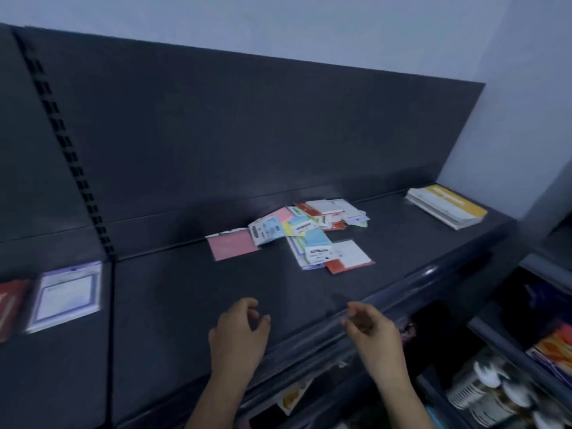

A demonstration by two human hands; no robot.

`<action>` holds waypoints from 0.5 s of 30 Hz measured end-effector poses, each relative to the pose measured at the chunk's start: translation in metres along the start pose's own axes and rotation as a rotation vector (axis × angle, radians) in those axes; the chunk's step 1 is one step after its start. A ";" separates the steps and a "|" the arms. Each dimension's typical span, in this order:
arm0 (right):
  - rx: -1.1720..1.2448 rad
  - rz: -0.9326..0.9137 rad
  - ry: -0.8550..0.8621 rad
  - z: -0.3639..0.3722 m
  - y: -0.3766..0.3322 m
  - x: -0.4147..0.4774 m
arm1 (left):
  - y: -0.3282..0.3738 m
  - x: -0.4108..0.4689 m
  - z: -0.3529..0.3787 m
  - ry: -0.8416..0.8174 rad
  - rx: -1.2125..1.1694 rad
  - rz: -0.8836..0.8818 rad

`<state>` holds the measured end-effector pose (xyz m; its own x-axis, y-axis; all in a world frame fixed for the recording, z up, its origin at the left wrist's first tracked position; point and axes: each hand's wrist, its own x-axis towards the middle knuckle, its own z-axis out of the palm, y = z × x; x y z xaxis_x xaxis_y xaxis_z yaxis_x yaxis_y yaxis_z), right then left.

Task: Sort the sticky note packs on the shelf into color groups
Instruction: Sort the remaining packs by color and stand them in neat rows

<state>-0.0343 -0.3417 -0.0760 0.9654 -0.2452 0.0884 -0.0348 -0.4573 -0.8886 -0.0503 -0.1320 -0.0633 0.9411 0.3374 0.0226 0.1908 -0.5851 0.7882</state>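
A loose pile of sticky note packs in pink, blue, yellow, red and white lies at the back middle of the dark shelf. One pink pack lies flat by itself just left of the pile. A white pack on a red backing sits at the pile's near right edge. My left hand and my right hand hover over the shelf's front edge, well short of the pile. Both have loosely curled fingers and hold nothing.
A stack of white and yellow booklets lies at the shelf's far right. A framed white card and a red item sit on the left shelf section. Lower shelves at right hold bottles and packets.
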 end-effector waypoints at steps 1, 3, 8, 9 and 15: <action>0.007 0.011 -0.002 -0.012 0.007 0.006 | 0.007 -0.001 0.010 -0.017 0.001 -0.007; 0.012 0.019 -0.006 -0.029 0.017 0.015 | 0.017 -0.002 0.024 -0.033 0.002 -0.008; -0.012 0.010 -0.028 -0.042 0.027 0.036 | 0.031 0.007 0.044 -0.044 0.088 0.029; -0.015 0.012 -0.037 -0.042 0.027 0.041 | 0.033 0.012 0.047 -0.046 0.100 0.040; -0.066 0.010 -0.089 -0.033 0.022 0.082 | 0.050 0.053 0.068 -0.097 0.107 0.070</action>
<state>0.0354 -0.3996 -0.0734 0.9840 -0.1742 0.0369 -0.0585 -0.5117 -0.8572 0.0286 -0.1936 -0.0650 0.9747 0.2234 0.0117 0.1476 -0.6815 0.7168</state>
